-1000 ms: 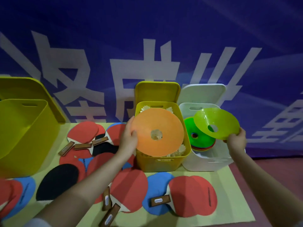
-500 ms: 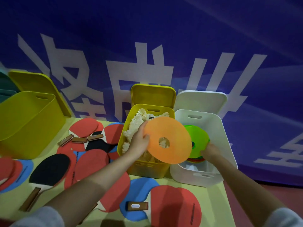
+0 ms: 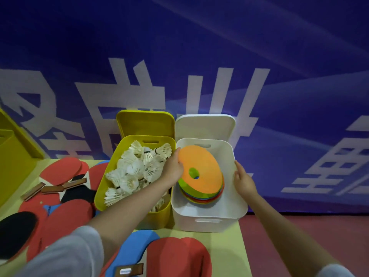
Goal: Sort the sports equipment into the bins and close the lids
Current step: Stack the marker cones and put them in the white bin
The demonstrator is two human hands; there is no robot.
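An orange disc cone (image 3: 201, 166) lies tilted on top of a stack of coloured disc cones (image 3: 199, 193) inside the white bin (image 3: 207, 222). My left hand (image 3: 172, 169) grips the orange cone's left edge. My right hand (image 3: 243, 179) rests on the white bin's right rim with fingers apart, holding nothing. Left of it stands a yellow bin (image 3: 99, 192) filled with white shuttlecocks (image 3: 135, 170). Both bins' lids, yellow (image 3: 145, 122) and white (image 3: 203, 126), lean upright behind them.
Several table tennis paddles lie on the yellow table: red ones (image 3: 60, 170), a black one (image 3: 14, 234), a blue one (image 3: 137, 242), a red one (image 3: 177, 256) near me. A large yellow bin (image 3: 12, 166) stands at the far left. The table's right edge (image 3: 244, 254) drops to red floor.
My left hand carried the orange cone from over the yellow bin into the white bin. My right hand let go of the green cone, which now lies in the stack, and moved to the bin's rim.
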